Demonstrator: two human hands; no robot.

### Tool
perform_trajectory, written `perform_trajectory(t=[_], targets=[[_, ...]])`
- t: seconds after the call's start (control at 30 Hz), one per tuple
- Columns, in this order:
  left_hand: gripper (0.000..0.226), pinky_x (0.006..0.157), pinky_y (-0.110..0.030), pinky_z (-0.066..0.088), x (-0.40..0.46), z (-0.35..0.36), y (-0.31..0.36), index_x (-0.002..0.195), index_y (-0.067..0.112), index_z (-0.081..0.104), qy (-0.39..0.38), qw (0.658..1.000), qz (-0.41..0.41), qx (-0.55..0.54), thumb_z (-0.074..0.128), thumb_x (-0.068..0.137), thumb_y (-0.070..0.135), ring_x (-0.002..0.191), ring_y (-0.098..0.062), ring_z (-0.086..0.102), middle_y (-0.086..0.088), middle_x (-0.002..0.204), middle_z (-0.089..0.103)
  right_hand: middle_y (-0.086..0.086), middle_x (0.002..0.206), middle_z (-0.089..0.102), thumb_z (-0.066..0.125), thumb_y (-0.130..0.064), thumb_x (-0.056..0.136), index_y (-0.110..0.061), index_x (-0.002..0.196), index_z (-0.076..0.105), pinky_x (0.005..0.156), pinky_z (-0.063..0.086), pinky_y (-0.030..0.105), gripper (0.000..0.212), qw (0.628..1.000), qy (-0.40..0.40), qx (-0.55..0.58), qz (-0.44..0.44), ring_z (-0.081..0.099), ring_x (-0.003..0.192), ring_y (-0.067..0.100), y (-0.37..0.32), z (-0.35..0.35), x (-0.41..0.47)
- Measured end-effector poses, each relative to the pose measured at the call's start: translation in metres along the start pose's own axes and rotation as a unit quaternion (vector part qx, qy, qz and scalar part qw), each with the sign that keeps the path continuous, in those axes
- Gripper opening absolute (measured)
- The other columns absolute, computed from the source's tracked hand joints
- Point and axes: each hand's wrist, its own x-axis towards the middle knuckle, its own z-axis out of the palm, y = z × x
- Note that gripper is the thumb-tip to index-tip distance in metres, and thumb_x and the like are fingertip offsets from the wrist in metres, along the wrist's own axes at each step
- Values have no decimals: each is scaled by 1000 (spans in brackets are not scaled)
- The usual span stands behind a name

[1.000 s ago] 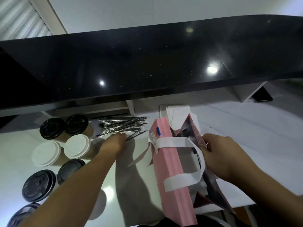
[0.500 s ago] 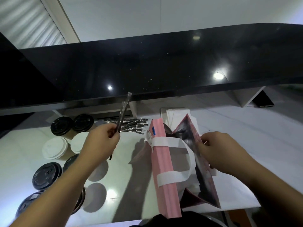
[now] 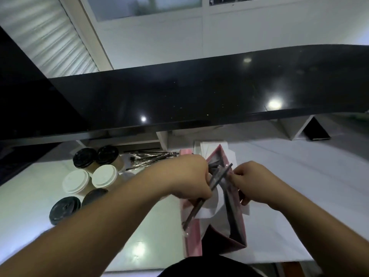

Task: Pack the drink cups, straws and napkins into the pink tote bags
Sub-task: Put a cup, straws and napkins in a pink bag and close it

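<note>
Left hand (image 3: 189,176) grip curls round dark wrapped straw (image 3: 201,198) | right hand (image 3: 253,182) pinches pink bag (image 3: 192,242) rim | glossy white bench (image 3: 40,196), black shelf (image 3: 199,92) above

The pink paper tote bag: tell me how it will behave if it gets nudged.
The pink paper tote bag stands tall and narrow, so it probably tips easily. Its creased walls look thin, likely light and crushable. The right hand grips its rim, suggesting it needs steadying while the left hand brings the wrapped straw.

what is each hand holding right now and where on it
Left hand grips a wrapped straw near its middle. Right hand pinches the pink tote bag at its right top edge.
</note>
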Motion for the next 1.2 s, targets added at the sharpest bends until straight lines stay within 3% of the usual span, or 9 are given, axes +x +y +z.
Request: perform_trajectory(t=[0.2,0.4,0.6,0.67,0.77,0.83,1.03,1.13,1.2], targets=[[13,74,-29,64,16,-12,-4,89,15,80,-33,998,-45,10,74,88,26,70,-15,75,1,79,78,5,60,74,47,-28,101,-3,82,73,58,60,31,40,1000,-14,6,14,74,53,17,-4,-6,0],[16,87,-40,65,25,-16,4,89,15,81,-52,997,-63,-4,77,85,29,87,-22,79,-4,86,81,3,58,73,48,-28,101,-4,81,73,48,52,22,40,1000,-11,3,6,73,52,16,-5,-2,1],[20,39,-14,46,55,-6,29,70,13,70,-40,995,-79,-45,74,89,20,40,-4,64,7,48,67,8,61,75,50,-18,97,-2,79,74,57,60,30,34,999,-28,44,-4,74,56,23,-6,-6,0],[17,48,-18,57,61,3,32,73,10,73,-35,993,-77,-82,73,89,16,50,-8,72,2,58,74,8,61,74,50,-21,98,-2,77,74,55,59,28,37,998,-30,46,-4,74,55,23,-6,-7,-1],[16,84,-37,66,65,14,28,90,4,79,-30,988,-71,-134,67,94,14,76,-18,81,-6,82,82,7,59,74,48,-27,98,-1,74,73,52,56,27,43,998,-24,50,-3,73,53,23,-4,-9,-1],[17,86,-39,65,66,18,23,93,2,78,-16,985,-70,-159,64,96,11,78,-19,81,-8,85,82,8,60,74,48,-28,95,0,74,72,56,62,33,42,998,-20,64,-5,74,56,26,-2,-10,-1],[14,59,-27,64,50,11,6,98,11,80,51,982,-42,-176,66,96,10,67,-15,79,-1,76,80,6,57,73,48,-23,92,-2,72,70,59,63,35,37,999,-18,40,-9,73,54,23,0,-10,0],[12,56,-27,63,28,9,-8,91,25,77,129,967,-9,-222,69,94,17,61,-11,77,5,73,78,1,56,72,53,-26,93,-8,72,70,49,56,26,32,1000,-8,-17,-22,72,50,16,0,-9,1],[8,50,-15,55,10,11,-21,87,30,74,205,953,6,-223,74,90,23,59,-2,72,14,76,75,-1,58,72,59,-37,91,-16,81,69,51,59,32,26,995,35,-87,-44,70,51,14,-1,-7,3]])
